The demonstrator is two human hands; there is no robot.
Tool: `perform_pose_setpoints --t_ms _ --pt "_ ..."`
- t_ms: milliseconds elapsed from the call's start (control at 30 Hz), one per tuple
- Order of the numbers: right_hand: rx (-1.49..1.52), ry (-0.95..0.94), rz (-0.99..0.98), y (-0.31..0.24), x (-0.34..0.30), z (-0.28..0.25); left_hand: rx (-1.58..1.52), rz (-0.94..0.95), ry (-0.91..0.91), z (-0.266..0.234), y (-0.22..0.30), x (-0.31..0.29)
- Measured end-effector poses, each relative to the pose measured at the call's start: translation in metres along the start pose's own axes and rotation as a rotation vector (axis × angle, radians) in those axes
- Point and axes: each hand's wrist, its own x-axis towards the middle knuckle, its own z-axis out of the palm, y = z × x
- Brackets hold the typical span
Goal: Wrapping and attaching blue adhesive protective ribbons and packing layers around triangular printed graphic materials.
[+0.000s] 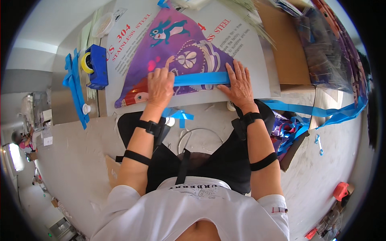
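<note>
A triangular kite sheet (pixel 183 44), purple with printed cartoon figures, lies on the table with its tip away from me. Across its lower part runs a flat light-blue ribbon (pixel 199 79). My left hand (pixel 161 86) is closed, its curled fingers gripping the ribbon's left end over the sheet. At the ribbon's right end my right hand (pixel 238 84) rests flat on the sheet's right corner, fingers stretched and apart. What lies under that palm is hidden.
A blue tape dispenser (pixel 97 66) stands at the left beside hanging blue ribbons (pixel 75 90). Thin pale rods (pixel 257 22) lie at the back right, near a cardboard box (pixel 290 48) and clear plastic bags (pixel 323 56). More blue ribbon (pixel 295 107) trails at the right edge.
</note>
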Motion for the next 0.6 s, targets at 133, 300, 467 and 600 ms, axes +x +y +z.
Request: perform_pose_setpoints --t_ms 133,300,467,600 --pt "-0.054 0.008 0.019 -0.005 0.002 -0.003 -0.1 0.136 0.269 -0.016 -0.048 -0.019" --pt "-0.046 0.017 0.003 -0.005 0.003 -0.002 -1.38 -0.32 -0.117 -0.05 -0.086 -0.041" --pt "-0.041 0.003 -0.01 -0.006 0.003 -0.003 -1.843 -0.461 -0.371 -0.078 -0.116 -0.051" --pt "-0.066 -0.006 -0.015 -0.007 0.003 -0.006 -1.53 -0.59 -0.422 -0.061 -0.14 -0.054"
